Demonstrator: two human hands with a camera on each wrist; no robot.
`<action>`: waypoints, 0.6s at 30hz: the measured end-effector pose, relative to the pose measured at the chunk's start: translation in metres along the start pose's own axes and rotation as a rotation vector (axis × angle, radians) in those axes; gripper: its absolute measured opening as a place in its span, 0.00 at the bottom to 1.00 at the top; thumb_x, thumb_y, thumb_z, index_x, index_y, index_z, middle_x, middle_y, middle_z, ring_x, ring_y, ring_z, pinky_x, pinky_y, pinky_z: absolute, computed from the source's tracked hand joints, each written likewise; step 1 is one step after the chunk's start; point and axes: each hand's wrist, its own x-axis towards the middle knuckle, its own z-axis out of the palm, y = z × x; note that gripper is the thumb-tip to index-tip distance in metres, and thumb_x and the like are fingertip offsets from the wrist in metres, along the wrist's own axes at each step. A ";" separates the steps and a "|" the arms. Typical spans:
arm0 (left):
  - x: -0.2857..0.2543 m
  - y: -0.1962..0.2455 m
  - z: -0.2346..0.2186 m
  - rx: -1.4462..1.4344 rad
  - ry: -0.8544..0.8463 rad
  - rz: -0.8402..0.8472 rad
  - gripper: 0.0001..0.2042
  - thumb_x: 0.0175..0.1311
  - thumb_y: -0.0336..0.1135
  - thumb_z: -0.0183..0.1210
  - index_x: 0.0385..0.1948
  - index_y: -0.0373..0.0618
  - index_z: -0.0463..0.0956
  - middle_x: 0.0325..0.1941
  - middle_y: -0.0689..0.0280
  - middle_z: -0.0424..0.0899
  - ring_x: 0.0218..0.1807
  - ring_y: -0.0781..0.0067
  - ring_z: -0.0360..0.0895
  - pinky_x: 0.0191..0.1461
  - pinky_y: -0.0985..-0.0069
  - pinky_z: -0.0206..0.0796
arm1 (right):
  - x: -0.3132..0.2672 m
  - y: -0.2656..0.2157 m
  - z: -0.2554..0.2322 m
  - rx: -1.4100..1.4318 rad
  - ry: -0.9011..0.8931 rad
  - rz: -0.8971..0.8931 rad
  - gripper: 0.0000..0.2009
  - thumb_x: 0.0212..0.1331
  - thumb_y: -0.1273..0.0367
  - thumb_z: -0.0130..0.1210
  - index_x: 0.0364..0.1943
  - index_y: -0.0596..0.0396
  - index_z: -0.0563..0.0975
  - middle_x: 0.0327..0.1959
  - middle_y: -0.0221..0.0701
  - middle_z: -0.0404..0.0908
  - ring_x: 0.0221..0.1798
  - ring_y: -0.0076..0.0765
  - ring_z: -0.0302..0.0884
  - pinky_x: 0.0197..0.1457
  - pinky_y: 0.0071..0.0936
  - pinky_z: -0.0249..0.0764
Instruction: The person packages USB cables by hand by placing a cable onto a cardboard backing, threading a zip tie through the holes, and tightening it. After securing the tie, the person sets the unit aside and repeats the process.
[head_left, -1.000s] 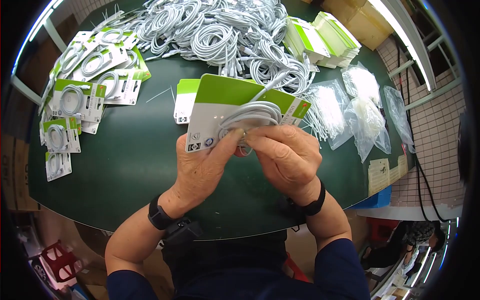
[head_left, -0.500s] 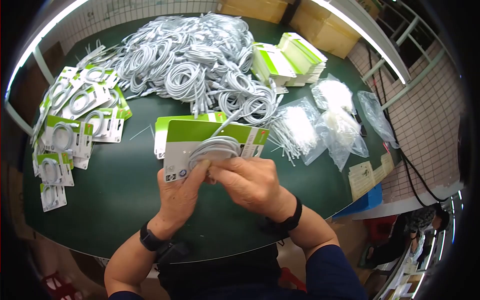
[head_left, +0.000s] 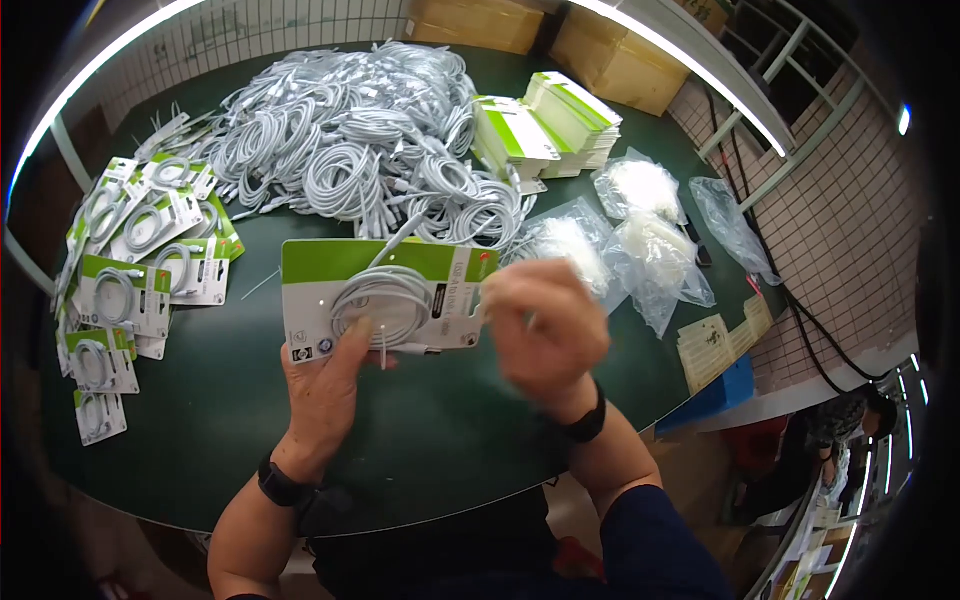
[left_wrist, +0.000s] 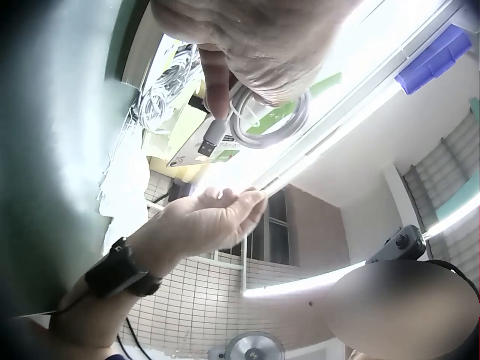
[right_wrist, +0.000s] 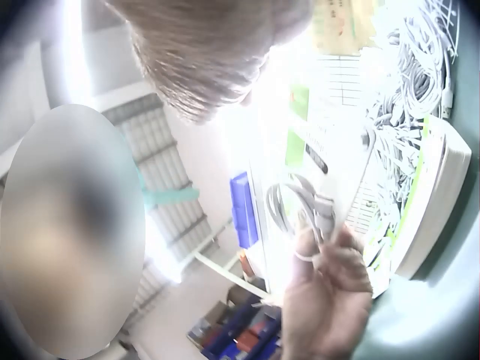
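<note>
My left hand [head_left: 325, 395] grips a green-and-white cardboard package card [head_left: 305, 300] from below, its thumb pressed on the coiled grey USB cable [head_left: 405, 325] on the front. One cable end slants up over the green band, and a white cable tie [head_left: 383, 350] sticks down below the coil. In the left wrist view the USB plug [left_wrist: 212, 136] shows beside a finger. My right hand [head_left: 550, 325], blurred, is just right of the card, its fingers loosely curled. The left wrist view shows nothing in that right hand [left_wrist: 206, 223].
A large heap of coiled cables [head_left: 340, 140] covers the back. Carded cables [head_left: 120, 290] pile up on the left. Stacked blank cards [head_left: 570, 125] stand at the back right, near plastic bags [head_left: 655, 250] of white ties. A paper sheet [head_left: 715, 355] lies near the right edge.
My right hand has let go at the cable coil and moved right, off the card. The left hand still holds the card, now turned flatter toward the head camera. The head view has shifted.
</note>
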 end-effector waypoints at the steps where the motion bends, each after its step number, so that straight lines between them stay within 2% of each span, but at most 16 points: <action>1: 0.000 0.001 0.000 -0.014 -0.013 0.009 0.13 0.75 0.26 0.61 0.57 0.33 0.80 0.49 0.59 0.89 0.43 0.71 0.87 0.40 0.71 0.85 | -0.009 0.014 -0.003 0.124 0.114 0.207 0.07 0.66 0.81 0.63 0.45 0.61 0.82 0.35 0.33 0.86 0.35 0.21 0.83 0.34 0.22 0.79; 3: 0.000 0.002 0.000 -0.030 -0.052 0.023 0.14 0.75 0.26 0.61 0.58 0.33 0.79 0.51 0.57 0.88 0.44 0.70 0.87 0.40 0.70 0.86 | -0.003 0.025 -0.009 0.218 0.216 0.698 0.07 0.70 0.78 0.62 0.49 0.61 0.81 0.37 0.31 0.84 0.35 0.20 0.82 0.37 0.24 0.81; 4: -0.002 0.003 0.000 0.007 -0.048 0.011 0.14 0.75 0.26 0.61 0.58 0.33 0.79 0.51 0.57 0.88 0.44 0.70 0.87 0.40 0.70 0.86 | -0.005 0.036 -0.008 0.240 0.235 0.724 0.07 0.70 0.78 0.62 0.49 0.61 0.81 0.37 0.31 0.84 0.35 0.20 0.82 0.37 0.24 0.81; 7: -0.006 0.002 0.004 -0.065 -0.133 0.000 0.15 0.75 0.24 0.61 0.60 0.34 0.78 0.53 0.55 0.87 0.46 0.68 0.87 0.39 0.70 0.86 | -0.026 0.066 -0.001 0.828 -0.132 1.295 0.13 0.70 0.74 0.65 0.56 0.61 0.81 0.45 0.35 0.88 0.41 0.25 0.86 0.43 0.26 0.84; 8: -0.007 0.001 0.003 -0.040 -0.144 -0.016 0.15 0.75 0.24 0.61 0.60 0.34 0.78 0.53 0.55 0.87 0.46 0.68 0.87 0.39 0.70 0.86 | -0.034 0.060 0.002 0.845 -0.103 1.306 0.13 0.70 0.74 0.65 0.56 0.61 0.81 0.45 0.35 0.88 0.41 0.25 0.86 0.43 0.26 0.84; 11: -0.010 -0.003 0.001 -0.058 -0.195 -0.023 0.17 0.74 0.22 0.61 0.62 0.34 0.76 0.56 0.54 0.86 0.47 0.65 0.87 0.39 0.68 0.86 | -0.060 0.035 0.009 1.545 -0.253 1.329 0.16 0.68 0.69 0.67 0.57 0.61 0.83 0.49 0.39 0.90 0.49 0.34 0.90 0.51 0.30 0.88; 16: -0.011 -0.007 0.000 -0.045 -0.242 -0.018 0.18 0.73 0.21 0.61 0.64 0.34 0.75 0.57 0.52 0.85 0.49 0.63 0.87 0.39 0.66 0.86 | -0.076 0.040 0.012 1.727 -0.286 1.268 0.20 0.66 0.68 0.68 0.60 0.62 0.82 0.53 0.44 0.90 0.53 0.39 0.91 0.53 0.36 0.91; 18: -0.011 -0.007 0.000 -0.028 -0.260 -0.010 0.19 0.73 0.22 0.61 0.64 0.34 0.74 0.57 0.52 0.85 0.49 0.62 0.87 0.39 0.66 0.86 | -0.085 0.042 0.006 1.547 -0.307 1.405 0.20 0.66 0.68 0.68 0.60 0.63 0.82 0.52 0.44 0.90 0.49 0.39 0.92 0.48 0.35 0.91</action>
